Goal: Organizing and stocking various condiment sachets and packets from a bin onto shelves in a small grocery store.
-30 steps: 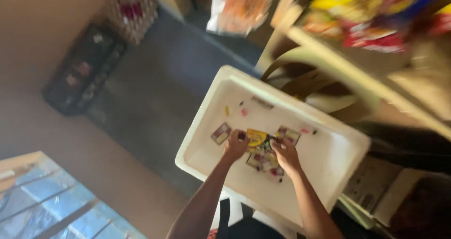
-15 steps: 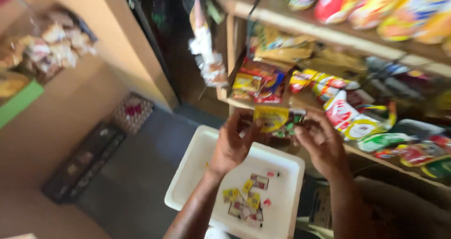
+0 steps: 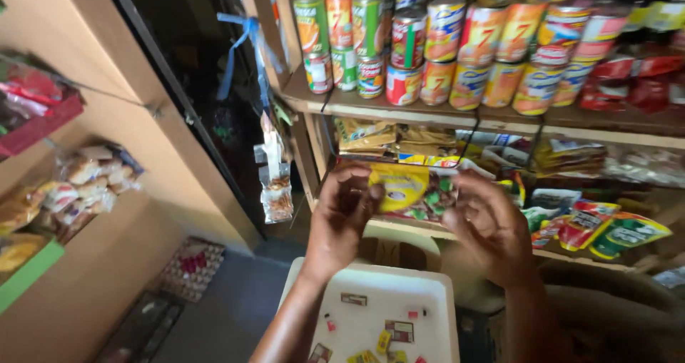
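Observation:
My left hand (image 3: 342, 220) and my right hand (image 3: 489, 227) are raised in front of a shop shelf, both gripping a flat bunch of small packets (image 3: 414, 190), yellow on the left and clear with green and red pieces on the right. Below my hands stands a white plastic table (image 3: 428, 292) with several small sachets (image 3: 399, 329) scattered on it. My fingers hide the packets' outer edges.
A wooden shelf (image 3: 371, 106) carries rows of coloured tins (image 3: 442, 42); the lower shelf holds many snack packets (image 3: 606, 227). Bagged bread rolls (image 3: 93, 181) sit on a left counter. A small hanging bag of nuts (image 3: 277, 195) dangles by a dark doorway. An egg tray (image 3: 193, 267) lies on the floor.
My hands lifted the packets off the white table up to shelf height. The view swung up from the floor and table to the shelves of tins.

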